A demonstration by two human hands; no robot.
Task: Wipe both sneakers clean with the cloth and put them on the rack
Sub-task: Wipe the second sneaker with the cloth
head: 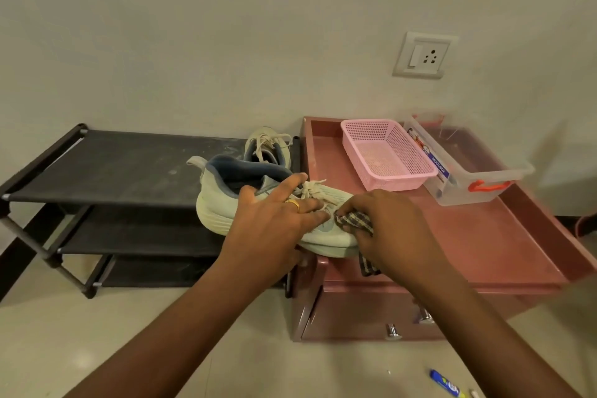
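Observation:
A pale green sneaker with a blue lining lies on the front left corner of the pink cabinet top, its heel hanging over the rack side. My left hand lies over its laces and side, fingers spread. My right hand holds a checked cloth bunched against the toe; a strip of cloth hangs down below. The second sneaker stands on the top shelf of the black rack, at its right end by the wall.
A pink mesh basket and a clear box with orange latches sit at the back of the cabinet. A wall socket is above. The rack has lower shelves. A blue tube lies on the floor.

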